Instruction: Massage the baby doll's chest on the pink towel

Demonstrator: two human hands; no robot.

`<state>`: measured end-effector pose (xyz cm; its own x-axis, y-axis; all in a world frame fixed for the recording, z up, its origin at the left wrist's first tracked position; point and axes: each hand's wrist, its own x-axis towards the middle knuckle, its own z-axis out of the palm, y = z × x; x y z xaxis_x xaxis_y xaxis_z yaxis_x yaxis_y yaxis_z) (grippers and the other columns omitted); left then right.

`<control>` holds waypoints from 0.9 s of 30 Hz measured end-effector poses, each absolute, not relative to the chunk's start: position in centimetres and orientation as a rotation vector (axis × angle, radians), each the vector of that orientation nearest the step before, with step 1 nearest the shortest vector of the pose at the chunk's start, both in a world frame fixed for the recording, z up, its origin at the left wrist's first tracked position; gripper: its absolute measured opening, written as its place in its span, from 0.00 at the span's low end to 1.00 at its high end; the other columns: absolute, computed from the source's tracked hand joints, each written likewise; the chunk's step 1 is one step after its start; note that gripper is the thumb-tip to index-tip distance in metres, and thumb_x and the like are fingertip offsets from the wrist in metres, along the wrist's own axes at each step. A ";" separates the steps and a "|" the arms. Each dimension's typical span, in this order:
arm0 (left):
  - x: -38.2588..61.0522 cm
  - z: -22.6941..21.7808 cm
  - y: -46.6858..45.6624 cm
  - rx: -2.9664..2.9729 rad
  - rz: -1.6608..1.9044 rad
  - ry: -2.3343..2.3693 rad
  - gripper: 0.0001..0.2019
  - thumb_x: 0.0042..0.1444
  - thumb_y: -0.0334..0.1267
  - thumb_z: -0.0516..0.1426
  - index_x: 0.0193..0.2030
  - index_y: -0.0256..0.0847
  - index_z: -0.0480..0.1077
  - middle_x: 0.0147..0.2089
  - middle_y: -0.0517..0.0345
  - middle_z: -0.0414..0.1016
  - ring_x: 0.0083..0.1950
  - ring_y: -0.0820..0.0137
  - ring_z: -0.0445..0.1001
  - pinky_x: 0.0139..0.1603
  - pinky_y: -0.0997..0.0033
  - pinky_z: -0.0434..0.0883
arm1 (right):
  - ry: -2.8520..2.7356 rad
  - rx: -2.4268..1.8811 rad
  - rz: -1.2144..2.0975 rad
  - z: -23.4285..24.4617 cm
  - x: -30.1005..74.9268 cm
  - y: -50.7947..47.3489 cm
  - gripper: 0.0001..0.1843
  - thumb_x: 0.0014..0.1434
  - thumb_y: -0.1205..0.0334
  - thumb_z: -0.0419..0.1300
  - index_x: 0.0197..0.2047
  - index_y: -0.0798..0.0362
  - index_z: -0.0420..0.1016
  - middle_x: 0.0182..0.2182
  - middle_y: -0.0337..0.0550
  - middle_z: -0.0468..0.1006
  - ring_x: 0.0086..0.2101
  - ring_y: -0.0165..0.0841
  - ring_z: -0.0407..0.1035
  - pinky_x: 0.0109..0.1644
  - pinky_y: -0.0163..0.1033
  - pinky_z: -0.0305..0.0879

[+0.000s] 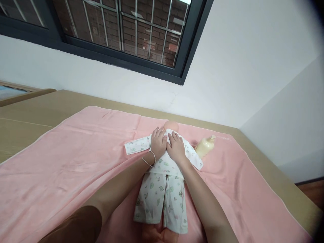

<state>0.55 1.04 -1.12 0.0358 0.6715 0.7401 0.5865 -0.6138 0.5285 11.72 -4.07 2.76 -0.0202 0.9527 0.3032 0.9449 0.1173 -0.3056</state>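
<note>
A baby doll [171, 126] lies on its back on a pink blanket [83, 162], its head toward the wall. It wears a white patterned top [164, 164] and matching trousers [153, 197], and its bare feet show at the bottom edge. On the chest of the top, near the neck, my left hand [159, 143] rests flat with its fingers stretched out. A thin bangle circles that wrist. Beside it, my right hand [176, 146] also lies flat on the chest, thumb close to the left one. Neither hand grips anything. The doll's sleeves spread out to both sides.
A bottle [205, 146] with pale yellow contents lies by the doll's right-hand sleeve in the picture. The blanket covers a wooden surface [73, 98] that meets a white wall [141, 96]. Above is a dark-framed window [181, 72] with bars outside.
</note>
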 end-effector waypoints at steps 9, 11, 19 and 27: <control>0.4 -1.2 1.3 2.228 1.658 1.277 0.21 0.70 0.42 0.41 0.53 0.38 0.71 0.60 0.45 0.73 0.69 0.57 0.62 0.69 0.45 0.61 | -2.003 -1.819 0.120 4.3 11.7 -4.4 0.28 0.65 0.59 0.51 0.67 0.56 0.64 0.70 0.56 0.57 0.69 0.49 0.49 0.71 0.58 0.46; 0.3 -1.2 1.4 2.251 1.653 1.241 0.21 0.70 0.42 0.40 0.54 0.39 0.71 0.60 0.46 0.73 0.69 0.57 0.61 0.69 0.46 0.61 | -1.973 -1.759 0.174 5.9 11.9 -5.1 0.28 0.64 0.59 0.53 0.65 0.57 0.67 0.68 0.57 0.60 0.68 0.47 0.53 0.71 0.55 0.49; 0.1 -0.3 1.3 2.312 1.460 1.268 0.23 0.69 0.44 0.40 0.56 0.38 0.70 0.62 0.45 0.71 0.71 0.55 0.59 0.71 0.47 0.56 | -1.728 -1.677 0.208 13.7 17.5 -9.9 0.31 0.65 0.53 0.52 0.68 0.54 0.64 0.70 0.52 0.56 0.70 0.43 0.47 0.73 0.54 0.44; 1.5 3.7 -0.1 2.195 1.466 1.219 0.19 0.65 0.45 0.47 0.53 0.40 0.73 0.61 0.45 0.72 0.73 0.54 0.54 0.75 0.47 0.43 | -1.477 -1.870 0.416 14.8 24.0 -10.8 0.35 0.65 0.50 0.49 0.71 0.59 0.57 0.71 0.52 0.53 0.70 0.41 0.47 0.73 0.49 0.44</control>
<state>1.54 -0.13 3.74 0.1519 0.7415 0.6536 0.5075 -0.6259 0.5922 23.96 -10.82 14.79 0.2954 0.9399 0.1711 0.7123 -0.0973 -0.6951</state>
